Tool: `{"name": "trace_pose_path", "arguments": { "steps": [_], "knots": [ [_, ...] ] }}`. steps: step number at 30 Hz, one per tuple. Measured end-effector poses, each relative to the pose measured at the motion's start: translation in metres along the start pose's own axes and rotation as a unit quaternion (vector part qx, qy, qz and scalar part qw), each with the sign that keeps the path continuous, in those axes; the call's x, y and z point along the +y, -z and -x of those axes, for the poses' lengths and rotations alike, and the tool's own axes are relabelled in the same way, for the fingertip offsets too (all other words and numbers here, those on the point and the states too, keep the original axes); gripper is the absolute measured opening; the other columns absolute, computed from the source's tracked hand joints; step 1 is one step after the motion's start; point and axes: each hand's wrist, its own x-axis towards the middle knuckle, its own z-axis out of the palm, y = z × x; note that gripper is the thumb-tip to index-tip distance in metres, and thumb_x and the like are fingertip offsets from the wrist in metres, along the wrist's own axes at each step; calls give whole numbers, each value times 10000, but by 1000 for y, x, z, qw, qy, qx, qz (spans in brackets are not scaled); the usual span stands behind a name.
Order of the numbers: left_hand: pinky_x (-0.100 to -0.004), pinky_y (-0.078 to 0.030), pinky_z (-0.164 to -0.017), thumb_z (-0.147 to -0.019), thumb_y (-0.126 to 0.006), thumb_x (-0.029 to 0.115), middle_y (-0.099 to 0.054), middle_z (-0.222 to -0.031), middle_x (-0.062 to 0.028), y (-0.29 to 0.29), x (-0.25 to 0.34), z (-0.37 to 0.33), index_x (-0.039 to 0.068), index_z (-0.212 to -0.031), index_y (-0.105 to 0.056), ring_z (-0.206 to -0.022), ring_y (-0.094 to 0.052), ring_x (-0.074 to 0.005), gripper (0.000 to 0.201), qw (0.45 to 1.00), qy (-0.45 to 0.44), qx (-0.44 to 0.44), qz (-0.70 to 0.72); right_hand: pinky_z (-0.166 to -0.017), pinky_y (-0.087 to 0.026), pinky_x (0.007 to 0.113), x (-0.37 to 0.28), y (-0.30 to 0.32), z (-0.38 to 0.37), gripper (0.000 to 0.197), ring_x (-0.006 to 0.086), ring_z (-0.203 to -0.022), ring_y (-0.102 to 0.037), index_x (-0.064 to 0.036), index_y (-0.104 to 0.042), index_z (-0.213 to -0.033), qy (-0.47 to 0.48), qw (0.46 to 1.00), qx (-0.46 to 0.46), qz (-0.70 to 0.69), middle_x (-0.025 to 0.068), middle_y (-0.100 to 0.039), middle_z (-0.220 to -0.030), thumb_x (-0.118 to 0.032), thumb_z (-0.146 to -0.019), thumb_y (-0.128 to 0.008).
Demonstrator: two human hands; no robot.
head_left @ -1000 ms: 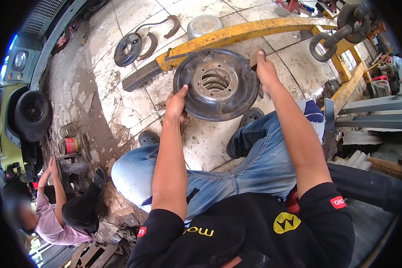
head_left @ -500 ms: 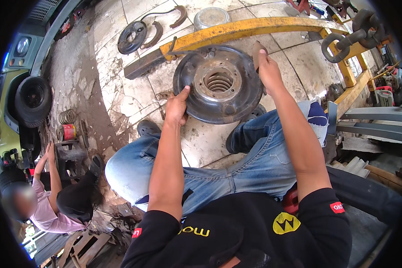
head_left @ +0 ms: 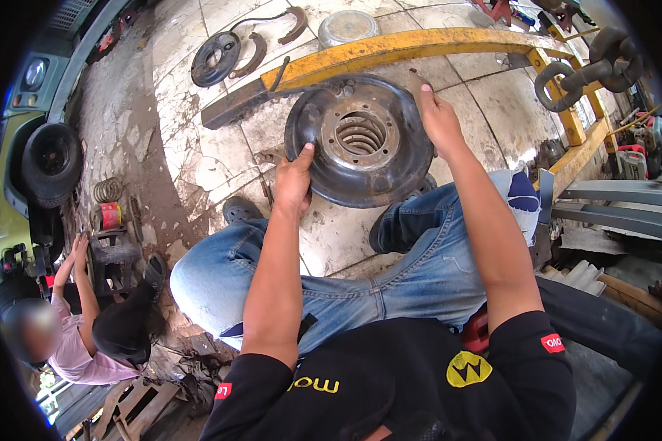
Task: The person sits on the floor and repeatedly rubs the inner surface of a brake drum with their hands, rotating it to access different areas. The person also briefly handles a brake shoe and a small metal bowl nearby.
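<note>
A round black brake backing plate (head_left: 379, 178) with a worn metal hub ring faces me, tilted, above the tiles. My left hand (head_left: 294, 178) grips its left edge, thumb on the face and fingers mostly hidden. At the right rim, my right hand (head_left: 439, 121) is closed on a thin brown piece (head_left: 418, 78), seen edge-on, its kind unclear. A coil spring (head_left: 363, 135) shows through the plate's central hole.
Behind the plate runs a yellow metal frame (head_left: 404, 48) with a chain (head_left: 588, 77) at right. Curved brake shoes (head_left: 253, 56), another black plate (head_left: 215, 60) and a round metal cover (head_left: 349, 28) lie beyond. A person (head_left: 88, 331) sits left beside a vehicle tyre (head_left: 51, 162).
The brown piece in my right hand has turned and now shows a narrower side. The right hand has shifted slightly left; my left hand stays on the plate's edge.
</note>
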Motion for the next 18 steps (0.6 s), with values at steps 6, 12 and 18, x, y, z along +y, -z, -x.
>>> {"name": "trace_pose_path", "arguments": {
  "steps": [6,12,18],
  "knots": [
    [-442,-592,-780,-955,-617,210,-615,-1134,-190,-4,15,4,-56,-1259,-417,-963,-661,-301,451,999,-13,-33,5,-884,-455,382,-11,2,0,616,344,-980,-630,49,-649,-1112,-7,1000,3,11,252,-669,-989,-498,-987,-395],
    [-345,-564,-695,-929,-664,228,-648,-1038,-146,0,3,-1,-29,-1188,-517,-835,-655,-219,393,1000,4,-15,3,-917,-448,385,7,-7,-8,610,378,-1039,-622,29,-646,-1148,6,998,14,66,253,-671,-1039,-501,-986,-392],
    [-361,-576,-766,-956,-621,266,-647,-1079,-145,-5,0,-1,-31,-1225,-512,-897,-666,-231,415,1000,1,0,16,-903,-448,386,1,-7,-6,627,357,-1005,-625,40,-652,-1115,6,998,14,53,241,-673,-1012,-519,-980,-401]
  ]
}}
